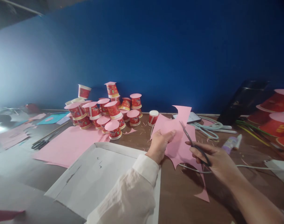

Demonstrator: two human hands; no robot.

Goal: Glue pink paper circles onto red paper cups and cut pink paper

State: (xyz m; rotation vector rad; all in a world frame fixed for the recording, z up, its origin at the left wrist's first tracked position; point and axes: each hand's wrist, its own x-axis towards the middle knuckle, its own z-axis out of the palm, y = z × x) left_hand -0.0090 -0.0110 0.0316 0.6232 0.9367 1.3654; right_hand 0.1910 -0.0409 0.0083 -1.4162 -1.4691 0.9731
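Note:
A pink sheet of paper (179,140) with curved cut-outs along its edges is held up over the brown table. My left hand (159,144) pinches it near its left middle, thumb on top. Dark-handled scissors (200,152) are in my right hand (212,158), fingers wrapped round the handles. Their blades point up and left and lie over the paper's right part; whether they are touching it is hard to tell. A thin curved strip of the paper (203,189) hangs down at the lower right.
Red paper cups (112,110) with pink discs stand stacked at the back left. Pink sheets (69,144) and a white box lid (95,174) lie at left. Behind the paper are a phone (193,117) and a coiled cable (209,126); a glue stick (230,144) lies right.

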